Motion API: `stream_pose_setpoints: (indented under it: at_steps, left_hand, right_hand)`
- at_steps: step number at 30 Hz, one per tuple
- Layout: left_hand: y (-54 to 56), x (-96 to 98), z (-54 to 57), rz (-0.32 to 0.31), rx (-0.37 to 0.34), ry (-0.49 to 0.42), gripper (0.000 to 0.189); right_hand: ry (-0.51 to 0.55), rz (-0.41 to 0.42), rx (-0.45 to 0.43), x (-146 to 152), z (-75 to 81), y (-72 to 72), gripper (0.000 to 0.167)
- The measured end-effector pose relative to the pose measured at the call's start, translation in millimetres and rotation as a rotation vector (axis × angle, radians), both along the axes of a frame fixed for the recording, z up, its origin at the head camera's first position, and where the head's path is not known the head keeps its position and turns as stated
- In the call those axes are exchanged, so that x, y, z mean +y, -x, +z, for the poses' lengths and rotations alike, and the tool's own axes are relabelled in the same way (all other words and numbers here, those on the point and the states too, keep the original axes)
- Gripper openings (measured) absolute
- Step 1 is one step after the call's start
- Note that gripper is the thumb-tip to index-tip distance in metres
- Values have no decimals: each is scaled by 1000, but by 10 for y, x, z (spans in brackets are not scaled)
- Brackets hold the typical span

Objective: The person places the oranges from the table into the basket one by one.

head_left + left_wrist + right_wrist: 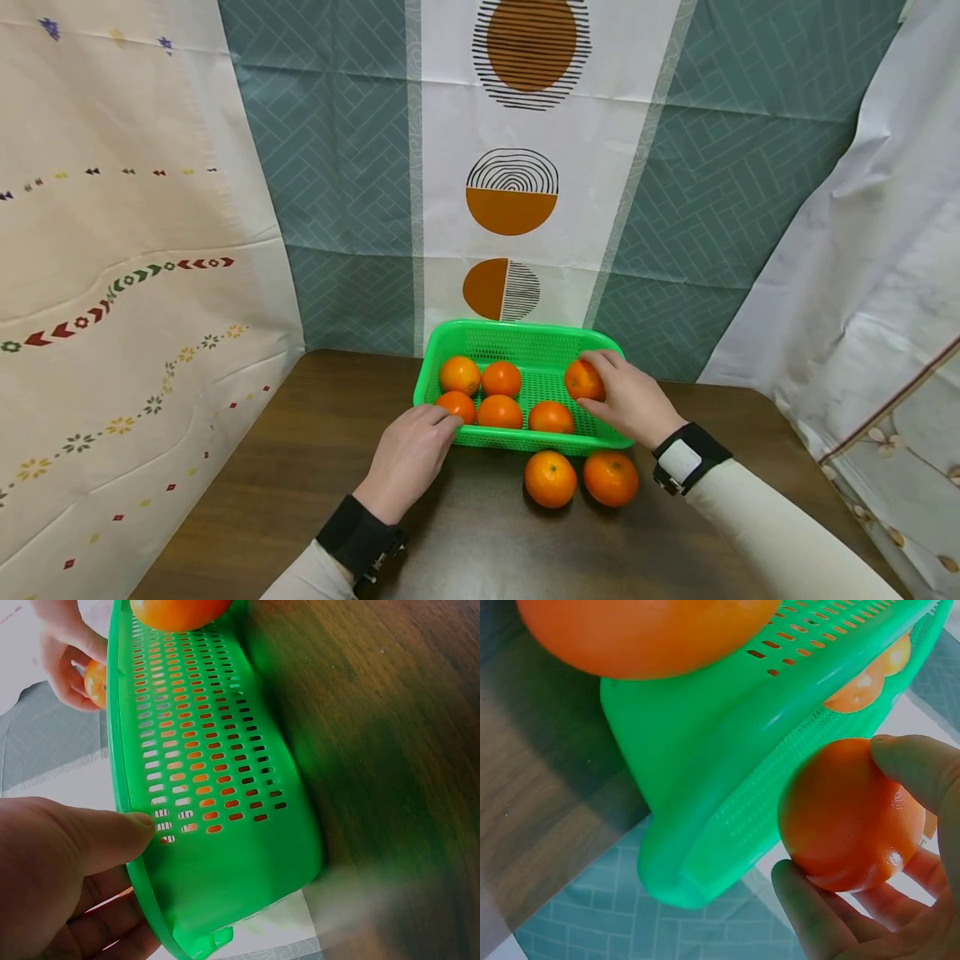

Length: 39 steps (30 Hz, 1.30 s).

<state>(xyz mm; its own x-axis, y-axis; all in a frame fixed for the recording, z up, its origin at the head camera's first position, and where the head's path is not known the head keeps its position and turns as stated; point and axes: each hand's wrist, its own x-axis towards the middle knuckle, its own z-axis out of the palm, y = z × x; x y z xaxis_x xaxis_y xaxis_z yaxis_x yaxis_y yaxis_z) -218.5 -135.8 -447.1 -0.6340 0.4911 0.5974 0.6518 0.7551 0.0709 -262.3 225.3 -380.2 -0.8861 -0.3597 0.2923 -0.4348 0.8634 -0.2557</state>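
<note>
A green perforated plastic basket (517, 438) stands on the table with several oranges inside, among them one orange (551, 417) by its front wall. My left hand (412, 454) grips the basket's front-left rim, the thumb (127, 832) outside the wall and the fingers over the inner side. With thumb and fingers, my right hand (630, 396) holds an orange (855, 814) over the right end of the basket. Two more oranges, a left one (551, 479) and a right one (611, 478), sit on the table in front of the basket.
The brown wooden table (300, 500) ends at a patterned cloth (510, 167) hanging behind the basket. Another printed cloth (135, 333) hangs along the left side, and a pale one (862, 275) on the right.
</note>
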Motion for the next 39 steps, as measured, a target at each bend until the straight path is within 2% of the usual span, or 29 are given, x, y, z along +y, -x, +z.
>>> stream_pose_setpoints:
  at_steps: [13,39]
  left_hand:
    - [-1,4,-18,4,10,8,23]
    - [8,1,-6,8,10,19,23]
  right_hand:
    - [-5,-35,-118,-172,-4,183,63]
    - [-72,-73,-219,-457,-78,459,66]
